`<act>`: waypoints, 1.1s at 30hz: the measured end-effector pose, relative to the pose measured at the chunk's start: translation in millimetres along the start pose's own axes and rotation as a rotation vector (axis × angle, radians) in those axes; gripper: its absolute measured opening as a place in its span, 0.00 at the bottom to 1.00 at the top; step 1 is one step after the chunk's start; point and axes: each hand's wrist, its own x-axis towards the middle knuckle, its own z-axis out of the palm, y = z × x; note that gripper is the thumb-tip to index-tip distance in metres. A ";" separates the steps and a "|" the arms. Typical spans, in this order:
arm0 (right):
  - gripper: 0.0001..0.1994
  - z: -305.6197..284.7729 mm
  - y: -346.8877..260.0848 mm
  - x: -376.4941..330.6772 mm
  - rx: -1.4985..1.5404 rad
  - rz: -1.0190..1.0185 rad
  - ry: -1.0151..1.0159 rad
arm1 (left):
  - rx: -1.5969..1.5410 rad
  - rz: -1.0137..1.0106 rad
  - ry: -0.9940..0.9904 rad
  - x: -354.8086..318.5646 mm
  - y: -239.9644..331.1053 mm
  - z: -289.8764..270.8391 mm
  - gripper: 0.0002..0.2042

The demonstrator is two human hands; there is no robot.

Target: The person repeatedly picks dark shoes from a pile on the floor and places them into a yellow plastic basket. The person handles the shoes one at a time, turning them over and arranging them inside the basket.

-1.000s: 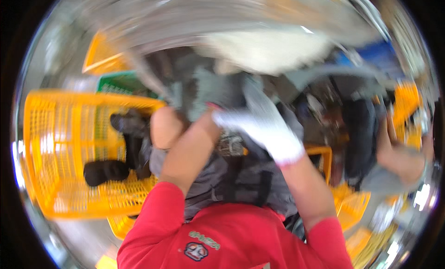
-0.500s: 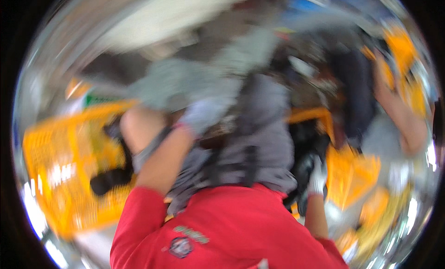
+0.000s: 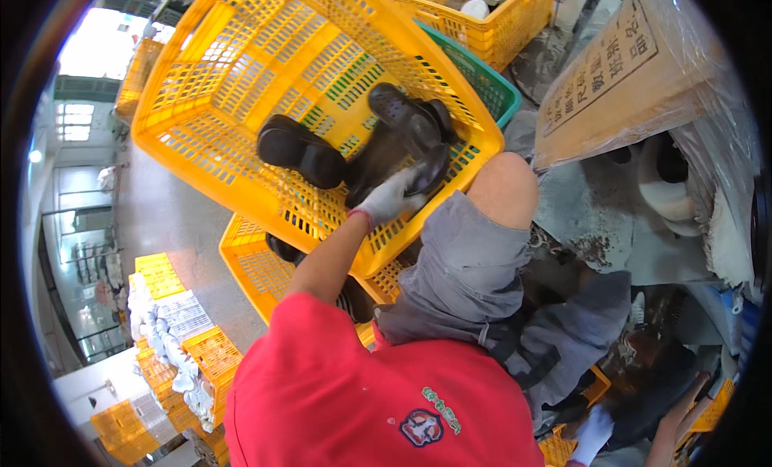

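My left hand [image 3: 392, 197], in a pale glove with a pink cuff, reaches into a tilted yellow plastic basket [image 3: 193, 157]. Its fingers close on the edge of a dark, blurred black shoe [image 3: 378, 160]. Around it lie other black shoes: one sole-up [image 3: 301, 151] to the left and one with a row of holes [image 3: 398, 113] just beyond. Low at the right is my right hand [image 3: 593, 433], also gloved and smeared by motion, near dark things and a yellow basket edge; its fingers cannot be made out.
Below the tilted basket stands another yellow basket [image 3: 249, 274] with black shoes. A green basket [image 3: 482, 81] is behind. A wrapped cardboard box [image 3: 635, 73] rises at right, above a grey metal surface [image 3: 595, 218]. Another person's forearm [image 3: 675, 423] shows lower right. Stacked yellow crates [image 3: 213, 358] stand left.
The view has swung left. My left hand has moved from the grey machine area into the yellow basket, onto the black shoes. My right hand now appears at the lower right.
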 end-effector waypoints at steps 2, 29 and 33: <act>0.15 -58.5 -8.1 38.3 0.005 -0.116 0.351 | 0.308 0.051 -0.137 -7.8 -11.8 -3.8 0.27; 0.23 -277.8 -134.7 225.6 1.537 0.139 0.805 | -1.509 -0.489 -0.844 104.3 360.3 223.2 0.24; 0.21 -282.6 -109.4 311.5 1.246 0.226 0.706 | -0.469 -0.057 -0.695 122.2 319.4 184.8 0.27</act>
